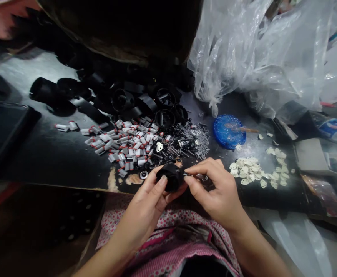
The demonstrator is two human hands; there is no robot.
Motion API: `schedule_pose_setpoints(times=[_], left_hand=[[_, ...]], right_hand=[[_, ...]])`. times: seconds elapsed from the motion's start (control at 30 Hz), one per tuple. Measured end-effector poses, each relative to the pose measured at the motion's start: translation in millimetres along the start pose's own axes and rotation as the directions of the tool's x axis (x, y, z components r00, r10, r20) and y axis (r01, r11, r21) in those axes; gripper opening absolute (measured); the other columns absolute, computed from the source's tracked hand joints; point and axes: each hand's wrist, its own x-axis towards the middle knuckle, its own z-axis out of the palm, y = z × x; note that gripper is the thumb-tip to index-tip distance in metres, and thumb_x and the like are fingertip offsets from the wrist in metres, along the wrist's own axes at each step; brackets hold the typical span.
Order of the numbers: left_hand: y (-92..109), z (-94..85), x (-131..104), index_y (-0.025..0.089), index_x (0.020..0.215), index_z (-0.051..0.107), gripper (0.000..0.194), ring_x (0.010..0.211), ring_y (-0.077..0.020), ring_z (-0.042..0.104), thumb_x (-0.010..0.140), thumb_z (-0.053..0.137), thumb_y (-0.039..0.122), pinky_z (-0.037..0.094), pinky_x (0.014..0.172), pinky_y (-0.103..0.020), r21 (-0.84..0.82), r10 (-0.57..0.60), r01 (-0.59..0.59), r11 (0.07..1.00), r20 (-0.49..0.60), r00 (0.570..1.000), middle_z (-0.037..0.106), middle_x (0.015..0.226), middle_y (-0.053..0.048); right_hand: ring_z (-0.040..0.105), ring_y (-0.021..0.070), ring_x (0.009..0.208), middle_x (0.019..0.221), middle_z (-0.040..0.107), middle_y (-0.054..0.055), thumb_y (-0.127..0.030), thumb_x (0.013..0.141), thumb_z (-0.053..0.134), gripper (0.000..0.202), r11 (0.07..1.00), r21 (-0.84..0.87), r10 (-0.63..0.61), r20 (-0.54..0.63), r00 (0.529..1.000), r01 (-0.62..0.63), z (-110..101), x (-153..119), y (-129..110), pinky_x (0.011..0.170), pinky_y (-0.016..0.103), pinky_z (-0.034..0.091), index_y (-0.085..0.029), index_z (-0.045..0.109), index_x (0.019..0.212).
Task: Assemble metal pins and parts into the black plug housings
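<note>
My left hand (153, 190) is wrapped round a round, hollow black plastic housing (171, 177), its open end facing up toward me. Thumb and forefinger of my right hand (214, 182) pinch together at the housing's right side. A small shiny bit shows at those fingertips, too small to name, and something dark and glossy is partly hidden in the curled fingers. Just beyond both hands lie a heap of grey plastic pieces with red rings (130, 144), small dark springs (172, 151) and many small grey parts (201, 140). A metal ring (143, 175) lies beside my left hand.
Many black housings (122, 99) are piled at the back, below a large dark container (122, 27). Right of centre sits a blue lid (229, 131) with a stick on it. Cream-coloured flat pieces (246, 170) lie to its right. Clear plastic bags (228, 46) crowd the back right.
</note>
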Motion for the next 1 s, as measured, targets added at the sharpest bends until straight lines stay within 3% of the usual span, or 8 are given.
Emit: schedule_pose_setpoints(times=[0.23,0.33,0.4,0.47,0.6,0.73,0.9,1.0], left_hand=[[1,-10.8,-2,0.029,0.101,0.074,0.018,0.084,-0.0155,0.067,0.085,0.071,0.037,0.054,0.073,-0.022,0.124,-0.008,0.0,0.992,0.065,0.998,0.073,0.099,-0.001],[6,-20.6,3,0.028,0.101,0.074,0.019,0.08,-0.0154,0.065,0.085,0.071,0.037,0.052,0.073,-0.022,0.225,-0.051,0.011,0.974,0.171,0.984,0.072,0.09,-0.001],[9,-24.7,6,0.026,0.099,0.074,0.018,0.08,-0.0167,0.065,0.084,0.072,0.036,0.052,0.074,-0.023,0.276,-0.107,0.034,0.96,0.251,0.962,0.072,0.088,-0.001],[10,-25.0,7,0.025,0.097,0.075,0.018,0.08,-0.0174,0.066,0.084,0.072,0.036,0.052,0.075,-0.025,0.275,-0.141,0.062,0.959,0.278,0.95,0.071,0.087,-0.002],[10,-18.6,7,0.024,0.095,0.074,0.019,0.075,-0.0174,0.066,0.081,0.074,0.037,0.054,0.071,-0.026,0.183,-0.127,0.092,0.979,0.192,0.973,0.07,0.083,-0.002],[9,-13.1,5,0.023,0.095,0.074,0.02,0.076,-0.0179,0.067,0.08,0.076,0.037,0.055,0.069,-0.026,0.15,-0.111,0.09,0.985,0.137,0.984,0.072,0.087,-0.003],[8,-12.0,3,0.023,0.094,0.074,0.018,0.076,-0.0162,0.068,0.08,0.076,0.034,0.055,0.07,-0.023,0.137,-0.08,0.067,0.988,0.093,0.992,0.072,0.084,-0.001],[8,-14.7,2,0.026,0.098,0.072,0.019,0.077,-0.0175,0.07,0.081,0.075,0.034,0.057,0.071,-0.026,0.121,-0.058,0.051,0.991,0.057,0.997,0.073,0.088,-0.001]], right_hand=[[0.063,0.0142,0.082,0.088,0.071,-0.001,-0.021,0.091,0.065,0.002,0.997,0.068,-0.057,0.134,0.989,0.049,-12,-1,0,0.078,0.033,0.038,-0.022,0.066,0.093],[0.062,0.0134,0.081,0.084,0.068,-0.002,-0.025,0.089,0.069,0.007,0.979,0.172,0.063,0.265,0.962,-0.112,-20,3,1,0.076,0.03,0.042,-0.021,0.064,0.084],[0.061,0.0128,0.076,0.079,0.066,-0.003,-0.03,0.086,0.071,0.015,0.926,0.254,0.171,0.378,0.91,-0.279,-23,5,1,0.071,0.027,0.045,-0.021,0.062,0.08],[0.061,0.0127,0.074,0.078,0.065,-0.003,-0.031,0.084,0.072,0.016,0.887,0.289,0.226,0.407,0.885,-0.359,-22,5,0,0.068,0.025,0.046,-0.021,0.061,0.08],[0.062,0.0133,0.077,0.082,0.068,-0.002,-0.024,0.088,0.068,0.004,0.979,0.158,0.107,0.142,0.984,-0.13,-13,-5,-4,0.076,0.03,0.043,-0.022,0.066,0.086],[0.064,0.0144,0.077,0.086,0.074,0.0,-0.014,0.09,0.063,0.007,0.987,-0.089,-0.129,0.07,0.989,0.135,-9,-11,-7,0.076,0.035,0.036,-0.02,0.067,0.093],[0.065,0.015,0.077,0.086,0.073,0.0,-0.016,0.091,0.063,0.007,0.98,-0.146,-0.114,0.165,0.98,0.138,-17,-7,-9,0.075,0.036,0.036,-0.019,0.068,0.095],[0.064,0.0163,0.093,0.102,0.07,0.002,-0.017,0.089,0.064,0.02,0.996,-0.085,0.042,0.265,0.963,-0.02,-23,-7,-11,0.082,0.033,0.042,-0.02,0.063,0.11]])
